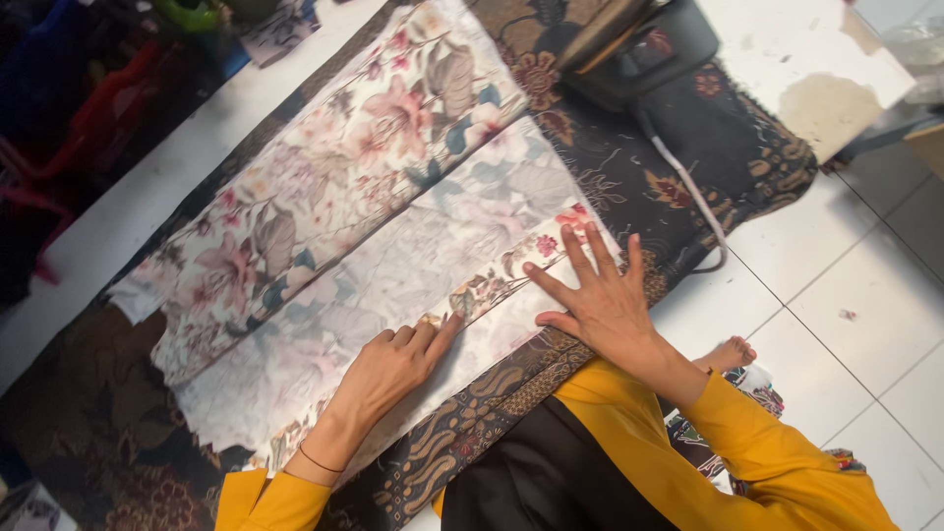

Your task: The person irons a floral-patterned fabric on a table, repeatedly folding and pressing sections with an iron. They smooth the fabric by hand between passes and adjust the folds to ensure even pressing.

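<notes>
A long piece of floral fabric [324, 206], pale with pink flowers, lies on a dark batik cloth [629, 187] spread on the floor. Its near edge is folded over, showing a pale underside and a narrow printed strip. My left hand [388, 369] presses on this folded edge with the fingers curled and the index finger pointing along the crease. My right hand [595, 295] lies flat with spread fingers on the fold's right end, partly on the batik cloth. Neither hand holds anything.
A dark electric iron [639, 44] stands at the far end of the batik cloth, its pale cord [688, 187] trailing toward me. White floor tiles [846, 295] lie to the right. My bare foot [728, 352] shows by my yellow sleeve. Coloured items pile at the upper left.
</notes>
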